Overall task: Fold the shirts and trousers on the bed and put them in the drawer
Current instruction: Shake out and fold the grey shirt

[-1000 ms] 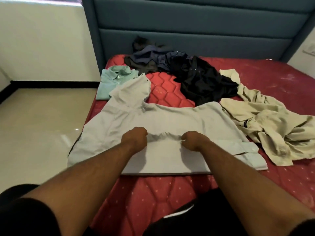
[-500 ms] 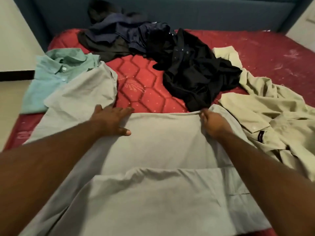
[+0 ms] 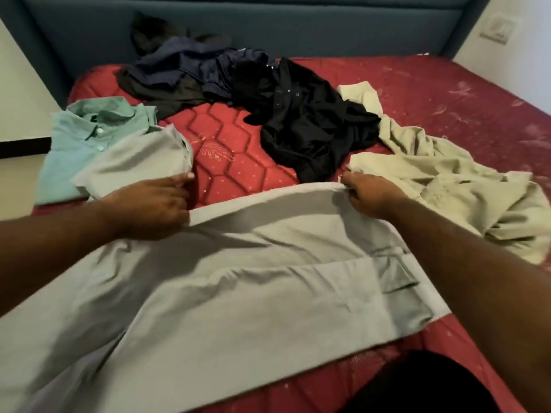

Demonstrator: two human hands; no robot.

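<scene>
Red quilted mattress (image 3: 232,162) strewn with clothes, blue padded headboard (image 3: 298,28) behind

At the near edge a grey shirt (image 3: 238,293) is spread flat, its far hem pinched and raised by the left hand (image 3: 155,207) and the right hand (image 3: 369,195); a folded green shirt (image 3: 86,138) is seen at left, dark garments (image 3: 268,96) beyond, a beige garment (image 3: 453,186) at right; no legible writing is seen

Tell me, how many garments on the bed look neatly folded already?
1: the mint green collared shirt at the left edge of the red quilted mattress. The grey shirt is mid-fold in both hands; the dark pile may hide others.
</scene>
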